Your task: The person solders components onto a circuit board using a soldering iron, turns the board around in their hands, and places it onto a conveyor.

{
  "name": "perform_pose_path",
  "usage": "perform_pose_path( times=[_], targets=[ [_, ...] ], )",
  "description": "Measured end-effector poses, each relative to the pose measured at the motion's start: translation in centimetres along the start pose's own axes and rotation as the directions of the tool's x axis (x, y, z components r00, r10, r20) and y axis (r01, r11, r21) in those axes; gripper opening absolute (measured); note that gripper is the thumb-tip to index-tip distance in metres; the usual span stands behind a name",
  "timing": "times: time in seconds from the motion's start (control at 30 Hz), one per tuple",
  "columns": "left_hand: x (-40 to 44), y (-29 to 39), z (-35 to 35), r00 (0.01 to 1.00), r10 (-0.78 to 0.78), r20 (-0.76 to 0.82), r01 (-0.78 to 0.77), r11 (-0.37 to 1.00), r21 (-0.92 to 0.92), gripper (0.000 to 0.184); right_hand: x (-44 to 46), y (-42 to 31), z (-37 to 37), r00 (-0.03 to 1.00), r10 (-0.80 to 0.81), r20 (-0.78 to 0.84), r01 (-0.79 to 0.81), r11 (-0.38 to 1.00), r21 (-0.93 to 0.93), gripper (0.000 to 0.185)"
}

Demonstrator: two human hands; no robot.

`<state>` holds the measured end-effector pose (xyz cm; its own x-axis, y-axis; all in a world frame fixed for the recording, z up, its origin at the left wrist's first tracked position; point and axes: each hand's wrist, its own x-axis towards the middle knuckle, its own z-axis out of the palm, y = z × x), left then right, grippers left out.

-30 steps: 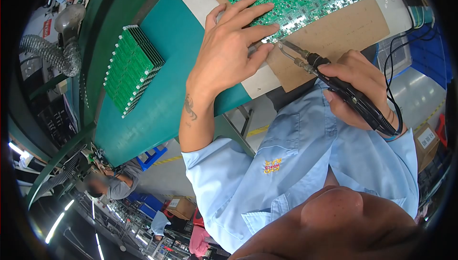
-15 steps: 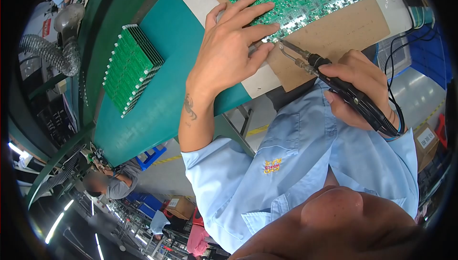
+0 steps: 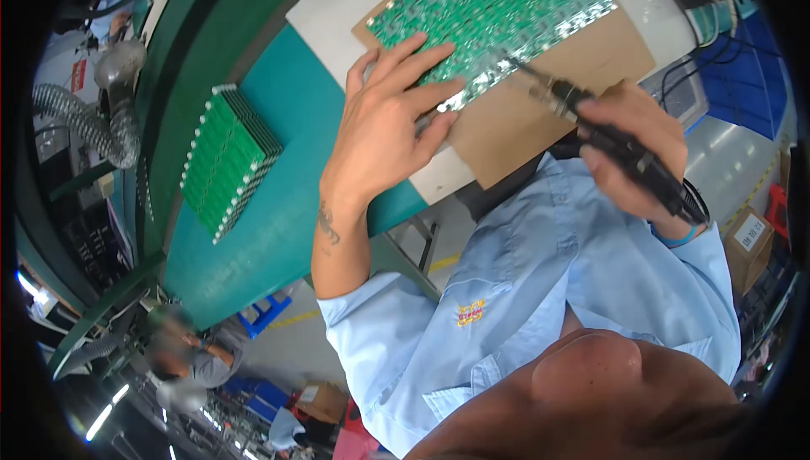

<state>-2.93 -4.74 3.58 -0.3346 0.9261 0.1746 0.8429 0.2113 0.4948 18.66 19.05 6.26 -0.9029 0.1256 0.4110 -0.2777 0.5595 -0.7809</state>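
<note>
Legible lettering: an embroidered emblem (image 3: 472, 312) on the breast of the blue shirt (image 3: 523, 249), its red middle line apparently reading "WORLD"; the yellow characters around it are indistinct. At right, a cardboard carton (image 3: 746, 270) carries a white label (image 3: 748, 231) with dark characters, too small to read surely. At far left, a red sign (image 3: 78, 75) bears pale, illegible characters.

Green counter (image 3: 228, 266) here: I see a stack of circuit boards (image 3: 224, 161) and a flat white sheet (image 3: 333, 17) on it, green showing between.
</note>
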Motion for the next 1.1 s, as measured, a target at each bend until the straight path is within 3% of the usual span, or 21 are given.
perform_pose_path(
  times=[0.1, 0.27, 0.43, 0.6, 0.8, 0.97, 1.1],
  targets=[
    [-0.5, 0.0, -0.1, 0.998, -0.043, 0.037, 0.043, 0.999, -0.004, 0.033, 0.1, 1.5, -0.9, 0.964, 0.096, -0.248, -0.095, 0.995, 0.018, 0.046],
    [-0.5, 0.0, -0.1, 0.997, -0.060, 0.053, 0.061, 0.998, -0.025, 0.034, -0.4, 3.7, -2.6, 0.890, 0.169, -0.423, -0.214, 0.975, -0.062, 0.041],
    [-0.3, 0.0, -0.3, 0.996, -0.062, 0.060, 0.064, 0.997, -0.039, 0.035, 0.4, 8.2, -4.5, 0.828, 0.157, -0.538, -0.296, 0.938, -0.182, 0.036],
    [-0.4, -0.3, -0.3, 0.995, -0.060, 0.075, 0.065, 0.996, -0.060, 0.035, 1.6, 11.2, -5.7, 0.776, 0.087, -0.624, -0.256, 0.948, -0.186, 0.037],
    [-0.3, -0.5, -0.3, 0.996, -0.059, 0.071, 0.064, 0.996, -0.068, 0.035, 1.4, 13.0, -5.4, 0.854, 0.051, -0.517, -0.244, 0.918, -0.312, 0.037],
    [-0.4, -0.6, -0.2, 0.995, -0.064, 0.077, 0.070, 0.995, -0.076, 0.034, -0.2, 10.2, -4.6, 0.838, 0.070, -0.542, -0.153, 0.982, -0.111, 0.036],
    [-0.4, -0.9, -0.5, 0.999, 0.010, 0.045, -0.007, 0.998, -0.063, 0.038, -2.7, 10.5, -4.1, 0.922, 0.131, -0.365, -0.142, 0.990, -0.002, 0.039]
  ],
)
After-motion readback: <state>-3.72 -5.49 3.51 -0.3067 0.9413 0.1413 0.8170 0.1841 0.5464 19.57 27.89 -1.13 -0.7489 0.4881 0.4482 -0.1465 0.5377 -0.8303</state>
